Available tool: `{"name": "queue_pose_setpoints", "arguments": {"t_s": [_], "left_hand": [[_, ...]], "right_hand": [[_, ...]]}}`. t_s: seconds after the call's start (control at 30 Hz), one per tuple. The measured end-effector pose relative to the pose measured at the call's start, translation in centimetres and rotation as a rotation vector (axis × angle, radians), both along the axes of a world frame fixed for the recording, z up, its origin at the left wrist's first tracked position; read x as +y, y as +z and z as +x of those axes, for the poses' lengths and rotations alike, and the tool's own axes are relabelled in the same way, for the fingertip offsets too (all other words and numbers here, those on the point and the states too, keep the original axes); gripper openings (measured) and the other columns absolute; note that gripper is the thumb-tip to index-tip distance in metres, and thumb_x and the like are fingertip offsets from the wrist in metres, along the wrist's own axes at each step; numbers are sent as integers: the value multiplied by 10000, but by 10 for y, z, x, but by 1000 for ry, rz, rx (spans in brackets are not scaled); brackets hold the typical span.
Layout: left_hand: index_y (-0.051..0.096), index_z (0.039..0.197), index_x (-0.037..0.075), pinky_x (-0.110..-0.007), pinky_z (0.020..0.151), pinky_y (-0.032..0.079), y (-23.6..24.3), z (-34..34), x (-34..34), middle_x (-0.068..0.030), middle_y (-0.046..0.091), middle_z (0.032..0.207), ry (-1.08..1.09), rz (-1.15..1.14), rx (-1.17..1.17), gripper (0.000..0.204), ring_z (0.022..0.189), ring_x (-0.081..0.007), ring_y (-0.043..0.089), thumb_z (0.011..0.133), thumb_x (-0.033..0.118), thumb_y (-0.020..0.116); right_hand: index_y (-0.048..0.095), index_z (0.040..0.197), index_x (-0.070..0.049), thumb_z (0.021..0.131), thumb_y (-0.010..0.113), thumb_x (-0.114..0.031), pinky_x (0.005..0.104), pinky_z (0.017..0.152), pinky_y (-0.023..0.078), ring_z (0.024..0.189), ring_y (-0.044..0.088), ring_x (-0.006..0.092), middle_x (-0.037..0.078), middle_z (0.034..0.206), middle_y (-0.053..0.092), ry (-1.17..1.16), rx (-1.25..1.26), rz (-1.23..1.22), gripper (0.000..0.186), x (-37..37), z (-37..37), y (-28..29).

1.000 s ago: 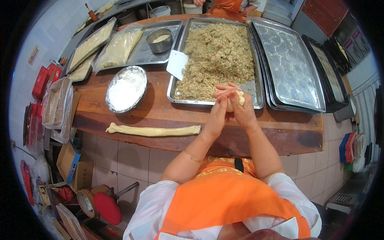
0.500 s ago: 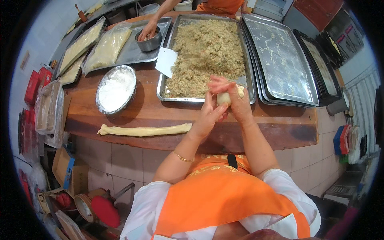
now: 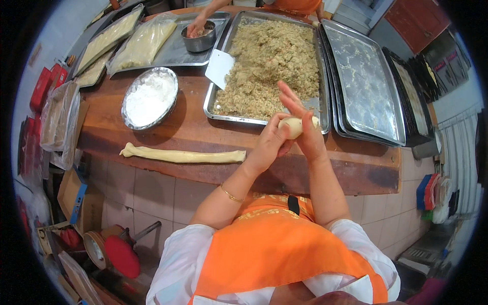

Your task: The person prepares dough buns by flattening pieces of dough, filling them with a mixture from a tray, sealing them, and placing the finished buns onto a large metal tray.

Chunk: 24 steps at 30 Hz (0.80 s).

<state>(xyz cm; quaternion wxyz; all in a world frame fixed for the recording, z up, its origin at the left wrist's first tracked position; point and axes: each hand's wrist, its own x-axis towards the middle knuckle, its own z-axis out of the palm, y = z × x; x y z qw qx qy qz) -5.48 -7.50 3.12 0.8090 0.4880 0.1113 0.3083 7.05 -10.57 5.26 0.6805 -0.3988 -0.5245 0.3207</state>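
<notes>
**Dough ball (image 3: 292, 127) between both hands, dough roll (image 3: 183, 154) off to the left**

The dough roll lies on the table (image 3: 325, 152) left of centre, its long axis running left to right, its right end just beside the left wrist; the left hand (image 3: 269, 140) is nearer to it. That hand's fingers are curled closely around the ball's left side. The ball sits right of centre, roughly round, with no clear long axis. The right hand (image 3: 310, 133) bears on its right side, thumb across the dough, fingers stretched out towards the upper left; their tips hold nothing visible.

Counted from the left: one roll, one bowl (image 3: 123, 113) of flour (image 3: 149, 98), one metal pot (image 3: 199, 42) with another person's hand (image 3: 195, 28) in it, one white scraper (image 3: 220, 68), one tray (image 3: 239, 119) of crumbly filling (image 3: 274, 56), one ball. The stacked trays (image 3: 363, 84) at right cannot be counted surely.
</notes>
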Motion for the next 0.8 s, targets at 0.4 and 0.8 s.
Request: {"name": "queue_pose_setpoints", "arguments": {"t_s": [0.4,0.8], "left_hand": [[422,1373,8,-241,679,453,-9,2,2,-74,575,1111,62,107,172,663,864,-117,560,1032,576,400],[455,1287,-7,-343,838,515,-9,0,7,-133,602,1125,71,176,191,631,1021,-217,622,1031,567,393]], "right_hand": [[708,1120,-34,1055,275,-565,504,1205,224,1460,342,332,189,1339,616,33,160,-54,688,1,-1,-5],[695,1137,-5,1069,238,-541,479,1204,251,1437,381,333,204,1390,576,9,328,-145,708,-2,-12,5]]}}
